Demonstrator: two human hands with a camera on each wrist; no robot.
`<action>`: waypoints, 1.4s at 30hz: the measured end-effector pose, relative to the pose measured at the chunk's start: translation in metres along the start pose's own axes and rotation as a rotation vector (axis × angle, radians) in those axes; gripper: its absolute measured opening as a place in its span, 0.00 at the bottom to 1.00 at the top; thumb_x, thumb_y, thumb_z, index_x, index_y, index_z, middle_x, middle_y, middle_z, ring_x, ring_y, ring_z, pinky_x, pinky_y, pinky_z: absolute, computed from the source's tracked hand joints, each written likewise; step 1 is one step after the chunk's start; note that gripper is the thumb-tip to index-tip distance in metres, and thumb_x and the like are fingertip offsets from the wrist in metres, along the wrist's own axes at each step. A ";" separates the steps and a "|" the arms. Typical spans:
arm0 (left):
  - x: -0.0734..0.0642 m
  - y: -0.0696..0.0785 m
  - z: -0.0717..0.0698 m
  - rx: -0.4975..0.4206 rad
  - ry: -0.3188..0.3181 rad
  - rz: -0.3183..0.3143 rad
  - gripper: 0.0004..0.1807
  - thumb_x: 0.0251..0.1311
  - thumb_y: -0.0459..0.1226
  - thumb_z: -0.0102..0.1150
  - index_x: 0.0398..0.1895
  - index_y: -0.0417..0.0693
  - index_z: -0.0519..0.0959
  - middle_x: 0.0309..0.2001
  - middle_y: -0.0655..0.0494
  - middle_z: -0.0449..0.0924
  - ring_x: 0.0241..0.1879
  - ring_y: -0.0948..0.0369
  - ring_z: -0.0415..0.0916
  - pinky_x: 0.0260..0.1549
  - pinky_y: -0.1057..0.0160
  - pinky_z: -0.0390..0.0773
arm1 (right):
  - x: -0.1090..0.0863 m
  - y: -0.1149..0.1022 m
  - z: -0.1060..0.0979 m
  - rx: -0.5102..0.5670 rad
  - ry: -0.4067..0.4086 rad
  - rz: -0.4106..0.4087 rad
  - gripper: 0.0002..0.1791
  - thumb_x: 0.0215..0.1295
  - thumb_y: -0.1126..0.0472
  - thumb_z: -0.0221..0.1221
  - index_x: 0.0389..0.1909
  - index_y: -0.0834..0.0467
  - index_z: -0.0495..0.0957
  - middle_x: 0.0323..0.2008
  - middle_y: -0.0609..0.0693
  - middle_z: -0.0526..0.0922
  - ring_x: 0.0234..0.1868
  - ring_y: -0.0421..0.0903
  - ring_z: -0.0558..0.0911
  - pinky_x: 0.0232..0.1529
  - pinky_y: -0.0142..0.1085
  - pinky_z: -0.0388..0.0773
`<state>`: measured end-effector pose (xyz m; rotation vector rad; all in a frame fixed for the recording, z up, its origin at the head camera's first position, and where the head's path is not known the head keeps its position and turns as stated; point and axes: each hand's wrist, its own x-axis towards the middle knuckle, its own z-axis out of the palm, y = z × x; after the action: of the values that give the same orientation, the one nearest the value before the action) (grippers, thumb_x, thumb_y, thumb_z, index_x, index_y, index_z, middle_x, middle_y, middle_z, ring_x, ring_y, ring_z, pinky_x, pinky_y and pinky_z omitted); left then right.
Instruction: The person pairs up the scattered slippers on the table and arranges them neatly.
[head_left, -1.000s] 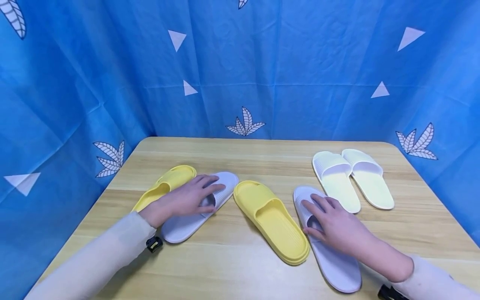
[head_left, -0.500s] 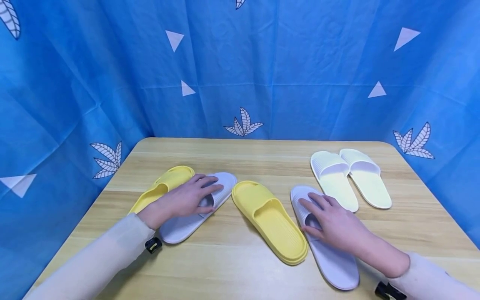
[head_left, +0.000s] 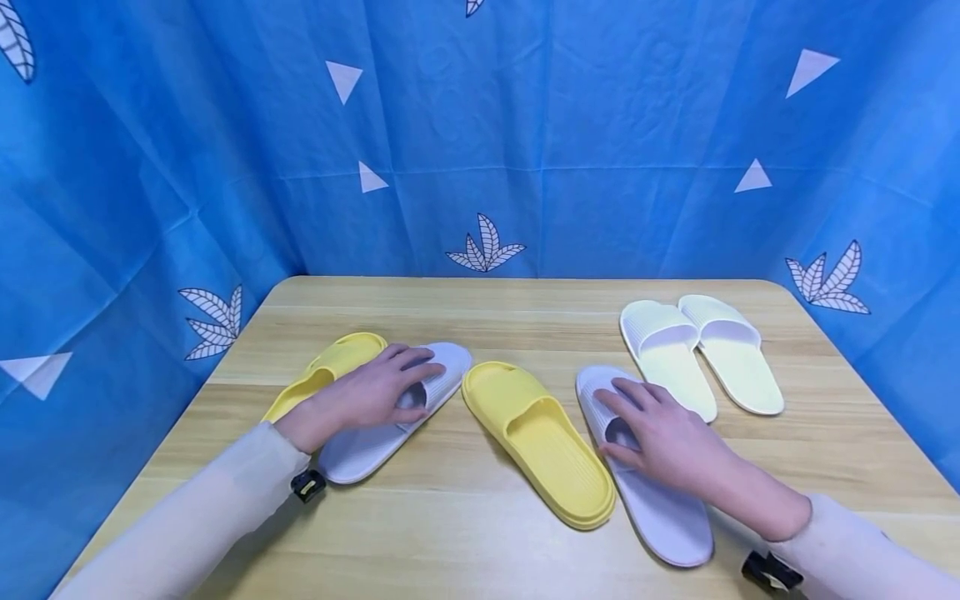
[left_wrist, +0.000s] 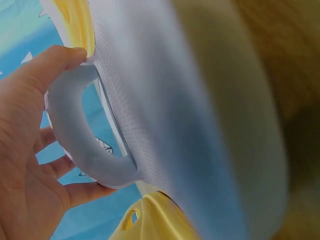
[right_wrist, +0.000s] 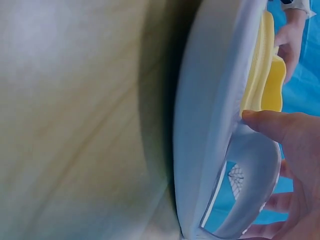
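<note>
Two pale lavender slippers lie on the wooden table, toes pointing away. My left hand (head_left: 362,398) spans the strap of the left lavender slipper (head_left: 367,454); in the left wrist view its thumb (left_wrist: 65,57) is at one side of the strap and fingers are at the other. My right hand (head_left: 663,433) holds the right lavender slipper (head_left: 671,525) the same way, thumb (right_wrist: 265,122) at the strap's edge. Between them lies a yellow slipper (head_left: 562,467), near the right lavender one. Another yellow slipper (head_left: 345,358) is partly hidden behind my left forearm.
Two cream-white slippers (head_left: 678,371) (head_left: 738,367) sit side by side at the back right of the table (head_left: 450,542). A blue patterned curtain (head_left: 465,125) hangs behind and around the table.
My right hand and its lavender slipper have shifted slightly forward and left, toward the middle yellow slipper. The left hand stays over its slipper. The view has shifted slightly.
</note>
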<state>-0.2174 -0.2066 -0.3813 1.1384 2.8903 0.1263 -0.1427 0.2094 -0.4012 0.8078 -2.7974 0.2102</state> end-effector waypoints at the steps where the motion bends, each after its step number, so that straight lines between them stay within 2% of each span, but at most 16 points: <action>1: 0.000 0.000 0.000 0.002 -0.002 -0.004 0.35 0.60 0.55 0.63 0.70 0.58 0.68 0.70 0.50 0.63 0.68 0.48 0.59 0.62 0.46 0.68 | 0.001 0.000 0.000 0.001 0.001 0.000 0.38 0.55 0.41 0.68 0.65 0.52 0.71 0.63 0.62 0.71 0.55 0.68 0.74 0.39 0.60 0.80; 10: 0.007 -0.004 0.000 -0.015 0.007 -0.007 0.34 0.61 0.54 0.63 0.70 0.57 0.69 0.70 0.49 0.63 0.68 0.48 0.58 0.62 0.46 0.68 | 0.010 -0.001 0.000 0.003 0.014 -0.005 0.38 0.55 0.42 0.69 0.64 0.53 0.72 0.62 0.62 0.72 0.55 0.69 0.74 0.41 0.61 0.79; 27: 0.029 -0.018 0.000 -0.026 -0.003 -0.011 0.35 0.61 0.53 0.64 0.71 0.57 0.68 0.70 0.48 0.62 0.68 0.47 0.57 0.62 0.45 0.67 | 0.035 0.011 0.004 0.019 -0.043 0.043 0.38 0.58 0.43 0.67 0.66 0.54 0.70 0.64 0.63 0.70 0.56 0.70 0.73 0.45 0.63 0.77; 42: 0.062 -0.026 -0.002 -0.024 -0.042 0.001 0.36 0.61 0.53 0.62 0.72 0.58 0.66 0.72 0.48 0.60 0.69 0.47 0.56 0.65 0.45 0.62 | 0.059 0.021 0.011 0.039 -0.067 0.100 0.38 0.59 0.42 0.66 0.67 0.55 0.68 0.64 0.63 0.69 0.54 0.71 0.73 0.40 0.64 0.77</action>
<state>-0.2810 -0.1832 -0.3815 1.1254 2.8437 0.1351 -0.2048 0.1952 -0.3982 0.6962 -2.9080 0.2593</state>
